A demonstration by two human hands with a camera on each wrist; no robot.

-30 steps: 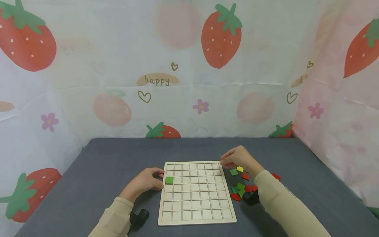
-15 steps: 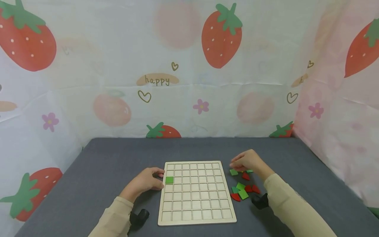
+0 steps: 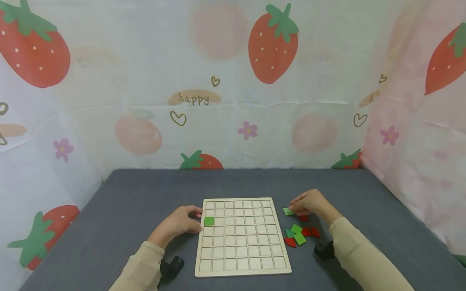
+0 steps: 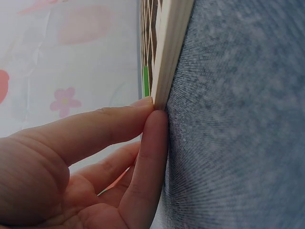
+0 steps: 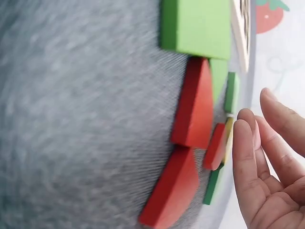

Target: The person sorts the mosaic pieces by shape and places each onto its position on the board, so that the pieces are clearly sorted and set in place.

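Note:
A pale wooden grid board [image 3: 239, 253] lies flat on the table, with one green square tile [image 3: 209, 221] in its left column. At the board's left edge is my left hand [image 3: 180, 221], its thumb and a finger gripping the rim, as the left wrist view shows close up. My right hand [image 3: 309, 203] hovers over the far loose pieces to the right of the board, thumb and fingers apart with nothing between them. Just by its fingertips lies a green square piece [image 3: 288, 211]. A red piece [image 3: 303, 218] and a yellow piece [image 5: 228, 136] are under or beyond the fingers.
Nearer on the right lie several loose pieces: green squares [image 3: 300, 239], a teal piece [image 3: 289, 233], a red quarter-round [image 3: 290, 242] and two more red pieces [image 3: 315, 232]. A dark grey cloth [image 3: 145, 190] covers the table. A strawberry-print curtain [image 3: 233, 101] hangs behind.
My right hand has moved from the board's far right corner rightward and down over the loose pieces, now covering the yellow one in the head view. The left hand stays put.

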